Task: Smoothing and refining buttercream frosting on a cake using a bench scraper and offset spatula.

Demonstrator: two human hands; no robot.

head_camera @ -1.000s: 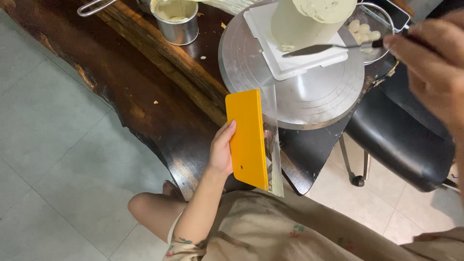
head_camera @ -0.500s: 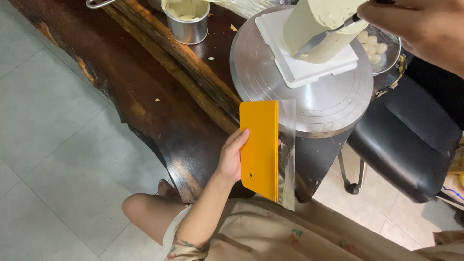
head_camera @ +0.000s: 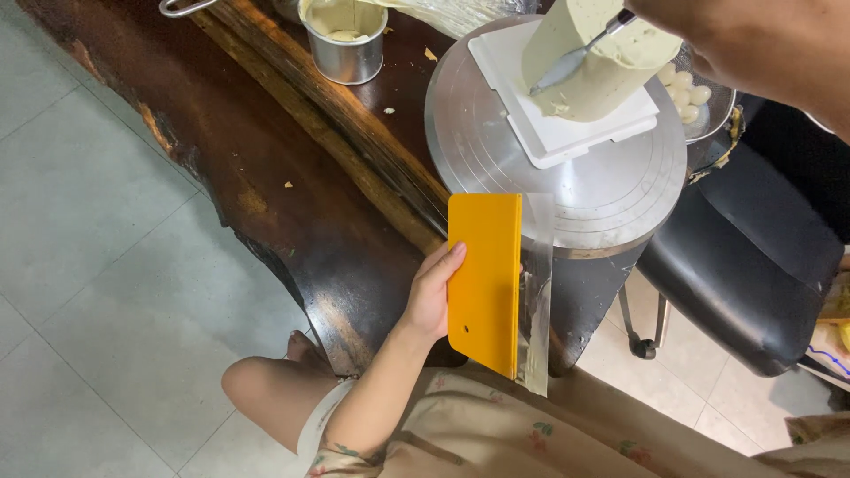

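Two hands at work, both ours; left hand (head_camera: pixel 431 296) clasps a yellow scraper (head_camera: pixel 484 281) by its left edge, fingers wrapped behind, thumb on the front face, the scraper held upright over the table (head_camera: pixel 292 186) edge; a clear strip (head_camera: pixel 537 292) smeared with cream stands just beside the scraper on its right, touching it; we cannot tell whether the same hand grips it. Right hand (head_camera: pixel 753 44) enters at top right, fingers closed on the handle of a spatula (head_camera: pixel 575 64); its blade lies flat against the side of a tall pale-green cake (head_camera: pixel 593 62). Cake stands on a white square board (head_camera: pixel 567 128), board on a round metal turntable (head_camera: pixel 549 181), turntable on the dark wooden table. Behind, at top, a steel cup (head_camera: pixel 343 40) of cream; a small bowl (head_camera: pixel 708 115) of pale round pieces right of the cake, partly hidden; black chair (head_camera: pixel 744 265) at right, beside the table; grey tiled floor (head_camera: pixel 97 221) to the left.
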